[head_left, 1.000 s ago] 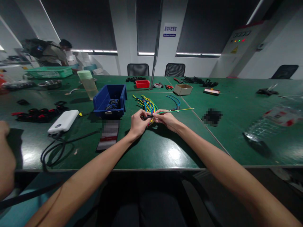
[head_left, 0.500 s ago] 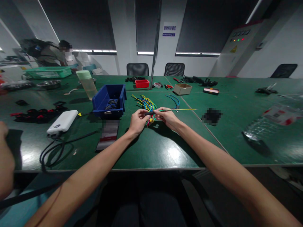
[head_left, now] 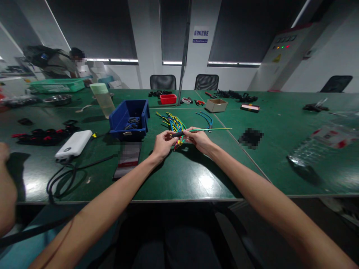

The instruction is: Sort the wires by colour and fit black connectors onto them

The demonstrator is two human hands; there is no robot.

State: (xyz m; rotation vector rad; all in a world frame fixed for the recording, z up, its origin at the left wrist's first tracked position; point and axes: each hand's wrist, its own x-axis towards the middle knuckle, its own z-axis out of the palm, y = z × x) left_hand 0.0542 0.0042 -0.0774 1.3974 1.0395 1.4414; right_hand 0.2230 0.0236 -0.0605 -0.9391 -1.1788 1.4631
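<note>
My left hand [head_left: 162,145] pinches the left part of a slim black cylindrical connector [head_left: 177,134], held level over the table. At the connector's right end, my right hand [head_left: 199,139] has its fingers closed on a yellow-green wire [head_left: 220,129], which sticks out straight to the right. My right fingertips hide where wire and connector meet. Just behind and below my hands lies a bundle of yellow, blue and green wires [head_left: 171,120], with red and yellow ends showing beneath. Several blue wires [head_left: 208,118] with a dark end piece lie behind my right hand.
Left stand a blue bin [head_left: 114,125] with black parts, a bottle with a green lid [head_left: 104,104], a phone [head_left: 127,166] and a white power bank [head_left: 74,145] with cable. A small cardboard box [head_left: 215,106] and red tray [head_left: 168,99] sit behind. A water bottle [head_left: 316,144] is right.
Both hands stay almost in place. The far tip of the yellow-green wire has shifted very slightly left and up.
</note>
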